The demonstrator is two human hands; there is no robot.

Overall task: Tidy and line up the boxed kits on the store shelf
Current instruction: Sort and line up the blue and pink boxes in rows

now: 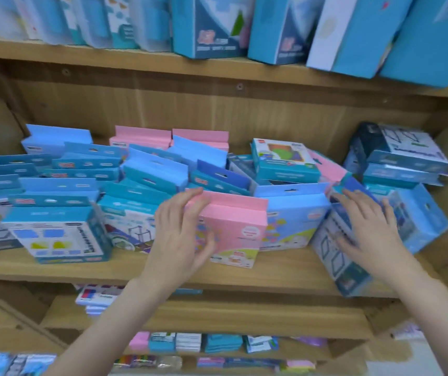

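Wooden shelf (285, 270) crowded with boxed kits. Left hand (182, 237) grips the left edge of a pink box (236, 226) near front center, fingers curled over its top. Right hand (366, 229) lies flat, fingers straight, on a tilted blue box (336, 256) at right.

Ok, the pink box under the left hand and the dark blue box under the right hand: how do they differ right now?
The pink box stands nearly upright and square to the shelf edge; the dark blue box is tilted and turned, its lower corner hanging past the edge. The left hand grips the pink box's left side with curled fingers; the right hand lies flat on the blue one. Both sit in the front row and have hang-tab tops.
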